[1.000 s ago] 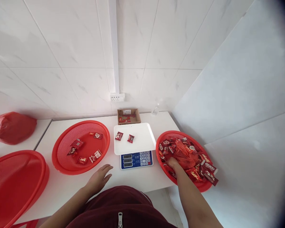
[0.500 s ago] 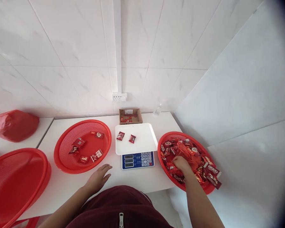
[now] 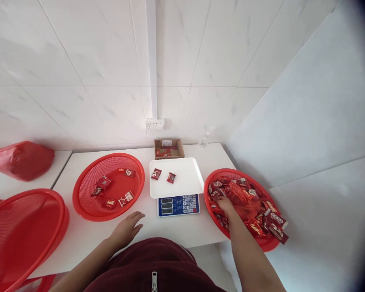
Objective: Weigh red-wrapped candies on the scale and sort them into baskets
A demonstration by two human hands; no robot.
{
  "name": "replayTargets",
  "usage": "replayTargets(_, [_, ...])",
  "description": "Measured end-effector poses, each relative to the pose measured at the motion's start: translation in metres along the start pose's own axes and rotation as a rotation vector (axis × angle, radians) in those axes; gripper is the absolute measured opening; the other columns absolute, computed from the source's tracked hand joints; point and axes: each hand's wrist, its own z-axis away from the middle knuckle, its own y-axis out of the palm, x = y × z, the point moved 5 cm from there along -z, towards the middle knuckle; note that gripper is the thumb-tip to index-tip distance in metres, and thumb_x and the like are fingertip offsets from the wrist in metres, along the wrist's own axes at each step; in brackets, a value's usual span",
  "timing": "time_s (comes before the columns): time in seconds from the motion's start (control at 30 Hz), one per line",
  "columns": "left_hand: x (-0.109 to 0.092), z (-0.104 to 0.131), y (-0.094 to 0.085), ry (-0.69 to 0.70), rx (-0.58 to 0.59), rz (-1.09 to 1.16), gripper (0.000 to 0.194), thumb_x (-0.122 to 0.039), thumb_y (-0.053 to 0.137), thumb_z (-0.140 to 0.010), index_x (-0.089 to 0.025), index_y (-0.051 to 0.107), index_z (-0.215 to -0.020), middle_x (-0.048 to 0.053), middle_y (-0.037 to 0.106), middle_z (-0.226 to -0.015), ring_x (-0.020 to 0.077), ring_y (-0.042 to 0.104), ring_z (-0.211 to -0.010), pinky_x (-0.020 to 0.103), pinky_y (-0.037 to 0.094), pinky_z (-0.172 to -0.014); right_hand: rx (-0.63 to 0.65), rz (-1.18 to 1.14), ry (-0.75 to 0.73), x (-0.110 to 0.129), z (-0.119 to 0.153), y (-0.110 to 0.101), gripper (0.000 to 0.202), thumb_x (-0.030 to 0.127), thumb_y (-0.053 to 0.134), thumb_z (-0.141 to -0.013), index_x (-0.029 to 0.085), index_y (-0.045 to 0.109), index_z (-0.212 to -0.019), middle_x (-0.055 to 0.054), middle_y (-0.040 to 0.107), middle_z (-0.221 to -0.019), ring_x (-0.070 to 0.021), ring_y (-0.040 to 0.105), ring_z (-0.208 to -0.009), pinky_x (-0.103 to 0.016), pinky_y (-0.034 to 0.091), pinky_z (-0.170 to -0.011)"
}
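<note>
My right hand (image 3: 225, 204) reaches into the red basket (image 3: 226, 171) on the right, among many small red snack packets (image 3: 276, 220) and a crumpled red plastic bag (image 3: 246, 211). Its fingertips are partly hidden there, so any grip is unclear. My left hand (image 3: 128, 229) hovers or rests near the table's front edge, fingers stretched and holding nothing. Between the hands stands a digital scale (image 3: 179, 205) with a white tray (image 3: 182, 184). One red packet (image 3: 156, 174) lies on the tray's left side, a smaller packet (image 3: 171, 177) beside it.
Left of the scale, a red mesh basket (image 3: 117, 192) holds several packets. Another red basket (image 3: 62, 227) stands at the far left, below a red bag (image 3: 26, 160). A cardboard box (image 3: 178, 151) and a clear plastic bottle (image 3: 203, 140) are near the wall, under a socket (image 3: 155, 124).
My right hand has shifted slightly left and toward the back within the packets. My left hand keeps its place, and the view has turned a little.
</note>
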Motion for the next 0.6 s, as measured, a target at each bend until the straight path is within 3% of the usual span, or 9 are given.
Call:
replayTargets(0.1, [0.0, 0.0, 0.0, -0.004, 0.012, 0.014, 0.037, -0.024, 0.043, -0.086, -0.021, 0.053, -0.122, 0.007, 0.056, -0.128, 0.0197, 0.053, -0.115, 0.035, 0.04, -0.101, -0.013, -0.056, 0.03, 0.011, 0.01, -0.022, 0.021, 0.038, 0.056, -0.073, 0.018, 0.065, -0.07, -0.009, 0.07, -0.079, -0.0232, 0.065, -0.075, -0.033, 0.048, -0.071])
replayTargets(0.2, [-0.003, -0.003, -0.001, 0.005, 0.015, 0.02, 0.037, -0.023, 0.044, -0.086, -0.022, 0.053, -0.122, 0.007, 0.056, -0.127, 0.0197, 0.053, -0.115, 0.035, 0.04, -0.101, 0.056, -0.307, -0.042, 0.052, 0.023, -0.025, 0.03, 0.045, 0.056, -0.074, 0.018, 0.066, -0.084, -0.008, 0.071, -0.088, -0.0223, 0.065, -0.081, -0.03, 0.048, -0.07])
replayTargets(0.3, [-0.007, -0.006, 0.0, 0.032, 0.014, 0.023, 0.037, -0.023, 0.044, -0.086, -0.021, 0.053, -0.122, 0.007, 0.056, -0.126, 0.0201, 0.052, -0.115, 0.035, 0.04, -0.101, 0.242, -0.456, -0.126, 0.107, 0.034, 0.001, 0.029, 0.042, 0.062, -0.07, 0.018, 0.066, -0.085, -0.006, 0.071, -0.082, -0.0203, 0.065, -0.074, -0.027, 0.048, -0.063])
replayTargets(0.37, [-0.008, -0.007, 0.0, 0.053, 0.005, 0.022, 0.037, -0.024, 0.044, -0.086, -0.021, 0.053, -0.122, 0.007, 0.056, -0.127, 0.0202, 0.052, -0.115, 0.036, 0.04, -0.101, 0.283, -0.472, -0.11, 0.135, 0.037, 0.024, 0.023, 0.037, 0.068, -0.065, 0.018, 0.067, -0.078, -0.003, 0.07, -0.073, -0.0184, 0.064, -0.065, -0.026, 0.047, -0.058])
replayTargets(0.47, [-0.005, -0.004, -0.001, 0.055, -0.025, 0.03, 0.037, -0.024, 0.044, -0.086, -0.023, 0.053, -0.122, 0.007, 0.056, -0.126, 0.0202, 0.052, -0.114, 0.036, 0.04, -0.1, 0.178, -0.559, -0.049, 0.158, 0.032, 0.047, 0.016, 0.031, 0.068, -0.063, 0.019, 0.066, -0.073, -0.001, 0.067, -0.067, -0.016, 0.062, -0.06, -0.024, 0.046, -0.054])
replayTargets(0.6, [0.009, 0.008, 0.0, 0.008, -0.054, 0.055, 0.037, -0.025, 0.044, -0.085, -0.023, 0.053, -0.122, 0.006, 0.056, -0.126, 0.0203, 0.053, -0.114, 0.037, 0.04, -0.1, 0.081, -0.689, -0.007, 0.171, 0.023, 0.063, 0.02, 0.036, 0.06, -0.07, 0.02, 0.062, -0.082, -0.002, 0.067, -0.073, -0.0156, 0.062, -0.062, -0.024, 0.048, -0.052])
